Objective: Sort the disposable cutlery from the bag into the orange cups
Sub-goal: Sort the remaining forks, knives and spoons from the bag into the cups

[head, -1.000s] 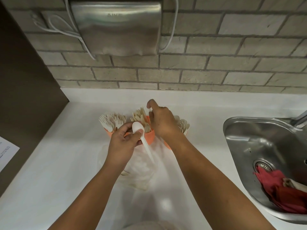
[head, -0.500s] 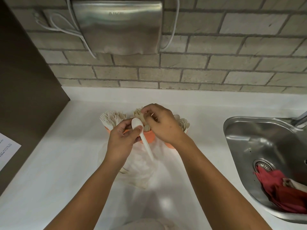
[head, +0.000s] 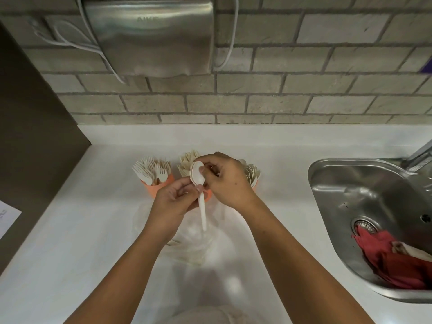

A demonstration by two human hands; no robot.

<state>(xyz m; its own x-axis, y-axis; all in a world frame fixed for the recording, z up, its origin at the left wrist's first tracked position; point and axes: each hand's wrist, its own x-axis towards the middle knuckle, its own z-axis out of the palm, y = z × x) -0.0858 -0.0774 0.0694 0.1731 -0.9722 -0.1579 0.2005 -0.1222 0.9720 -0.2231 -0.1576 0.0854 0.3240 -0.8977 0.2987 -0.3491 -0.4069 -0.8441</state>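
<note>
Three orange cups stand in a row on the white counter. The left cup (head: 156,188) holds forks, the middle cup (head: 207,195) holds knives (head: 186,162), and the right cup (head: 254,184) holds spoons. Both hands meet in front of the middle cup. My left hand (head: 173,201) holds a stack of white plastic spoons (head: 198,181) by the neck, handles pointing down toward me. My right hand (head: 226,178) pinches the bowl of the top spoon with thumb and fingertips. The clear plastic bag (head: 187,239) lies crumpled below my hands with some cutlery inside.
A steel sink (head: 364,206) with a red cloth (head: 395,265) sits at the right, its tap at the far right edge. A metal hand dryer (head: 149,36) hangs on the brick wall. A brown panel bounds the counter at left, with a paper (head: 7,216) beside it.
My right hand has drawn back from the spoon cup at the right to the spoons in my left hand and now pinches the top one. My left hand stayed nearly still.
</note>
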